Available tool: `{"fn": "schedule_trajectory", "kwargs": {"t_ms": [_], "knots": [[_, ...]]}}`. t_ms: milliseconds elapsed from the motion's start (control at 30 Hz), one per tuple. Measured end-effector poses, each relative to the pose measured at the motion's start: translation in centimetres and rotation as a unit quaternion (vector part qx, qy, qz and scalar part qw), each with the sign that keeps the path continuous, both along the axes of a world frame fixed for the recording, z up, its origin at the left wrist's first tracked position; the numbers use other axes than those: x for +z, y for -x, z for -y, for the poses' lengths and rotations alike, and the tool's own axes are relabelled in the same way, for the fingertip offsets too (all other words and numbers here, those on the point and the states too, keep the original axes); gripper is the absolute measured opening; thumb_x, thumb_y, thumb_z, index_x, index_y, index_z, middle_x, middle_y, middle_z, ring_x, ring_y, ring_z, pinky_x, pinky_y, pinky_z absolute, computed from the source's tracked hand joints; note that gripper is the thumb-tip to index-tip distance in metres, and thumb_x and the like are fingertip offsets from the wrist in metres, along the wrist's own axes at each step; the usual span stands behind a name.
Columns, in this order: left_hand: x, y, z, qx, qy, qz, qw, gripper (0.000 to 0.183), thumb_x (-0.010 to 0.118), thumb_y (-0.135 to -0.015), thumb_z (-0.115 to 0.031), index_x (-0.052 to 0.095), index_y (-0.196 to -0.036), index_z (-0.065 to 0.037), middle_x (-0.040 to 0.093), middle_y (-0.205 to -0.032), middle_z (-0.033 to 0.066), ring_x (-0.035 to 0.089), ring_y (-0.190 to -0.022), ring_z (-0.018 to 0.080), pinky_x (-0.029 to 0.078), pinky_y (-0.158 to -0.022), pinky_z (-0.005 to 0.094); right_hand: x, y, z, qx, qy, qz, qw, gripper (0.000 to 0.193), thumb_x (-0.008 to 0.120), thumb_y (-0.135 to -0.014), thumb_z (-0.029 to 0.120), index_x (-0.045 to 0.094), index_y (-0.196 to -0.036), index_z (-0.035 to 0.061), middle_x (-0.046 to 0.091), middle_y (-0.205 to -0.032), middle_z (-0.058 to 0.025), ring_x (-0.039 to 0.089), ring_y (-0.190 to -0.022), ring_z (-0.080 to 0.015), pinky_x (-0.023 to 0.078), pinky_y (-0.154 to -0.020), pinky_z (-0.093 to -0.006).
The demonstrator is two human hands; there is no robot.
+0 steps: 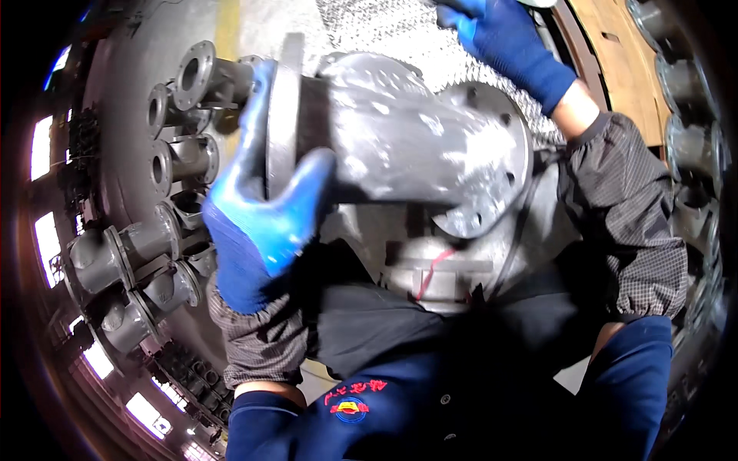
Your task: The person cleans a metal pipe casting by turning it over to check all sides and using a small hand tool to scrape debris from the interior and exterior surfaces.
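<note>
A grey metal flanged pipe fitting (415,142) lies sideways in front of me, with a branch at its far side and shiny scuffed patches on its body. My left hand (265,192), in a blue coated glove, is closed round its left flange, with the thumb on the near inner side and the fingers along the outer face. At the upper right, away from the fitting, is my gloved right hand (503,38). Its fingers are curled near the top edge of the view, beside a small dark piece that I cannot make out.
Several grey flanged fittings (146,234) stand on the floor to my left. More fittings (688,84) line the right side, next to a wooden board (626,69). Below the held fitting sits a light metal block (430,269) with a red cord (432,273); a dark cable (519,230) runs nearby.
</note>
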State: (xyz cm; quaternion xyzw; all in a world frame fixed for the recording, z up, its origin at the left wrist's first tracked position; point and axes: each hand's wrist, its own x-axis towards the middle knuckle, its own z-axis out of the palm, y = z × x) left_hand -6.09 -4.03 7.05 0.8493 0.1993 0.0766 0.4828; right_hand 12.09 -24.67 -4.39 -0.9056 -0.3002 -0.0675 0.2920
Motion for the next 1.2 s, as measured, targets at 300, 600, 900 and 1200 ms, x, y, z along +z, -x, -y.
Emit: {"fn": "schedule_trajectory", "kwargs": {"t_ms": [300, 600, 900, 1200], "knots": [[-0.3, 0.4, -0.9, 0.084, 0.047, -0.051, 0.994, 0.048, 0.065, -0.08, -0.015, 0.049, -0.122, 0.001, 0.062, -0.083, 0.0038, 0.055, -0.067, 0.0052, 0.045, -0.063, 0.0197, 5.4, 7.0, 5.4, -0.133, -0.365, -0.361, 0.848, 0.025, 0.051, -0.081, 0.001, 0.058, -0.105, -0.0034, 0.063, -0.082, -0.0114, 0.059, -0.066, -0.0147, 0.049, -0.058, -0.0269], [-2.6, 1.0, -4.1, -0.195, -0.107, 0.126, 0.967, 0.06, 0.058, -0.082, -0.014, 0.033, -0.134, 0.002, 0.059, -0.092, 0.0064, 0.052, -0.076, 0.009, 0.045, -0.067, 0.0216, -2.0, 19.3, 6.0, -0.298, -0.495, -0.497, 0.647, 0.044, 0.047, -0.09, 0.011, 0.038, -0.131, -0.0007, 0.058, -0.086, -0.0094, 0.059, -0.063, -0.0171, 0.052, -0.054, -0.0272], [-2.7, -0.3, -3.3, -0.211, -0.1, 0.139, 0.962, 0.064, 0.056, -0.082, -0.014, 0.027, -0.137, 0.001, 0.058, -0.095, 0.0077, 0.052, -0.078, 0.0097, 0.045, -0.068, 0.0219, -2.3, 17.5, 2.9, -0.318, -0.545, -0.444, 0.636, 0.033, 0.045, -0.083, 0.007, 0.053, -0.115, 0.0027, 0.057, -0.086, -0.0046, 0.05, -0.063, -0.0079, 0.045, -0.055, -0.0192], [-1.5, -0.9, 2.3, -0.201, -0.017, 0.04, 0.979, 0.078, 0.053, -0.078, -0.013, 0.011, -0.142, -0.001, 0.048, -0.12, 0.0165, 0.051, -0.101, 0.0185, 0.043, -0.084, 0.0277, -9.7, 16.5, 6.4, -0.283, -0.387, -0.273, 0.834, 0.032, 0.07, -0.072, 0.01, 0.057, -0.099, -0.0007, 0.058, -0.104, -0.0185, 0.056, -0.095, -0.0277, 0.048, -0.082, -0.0328]]}}
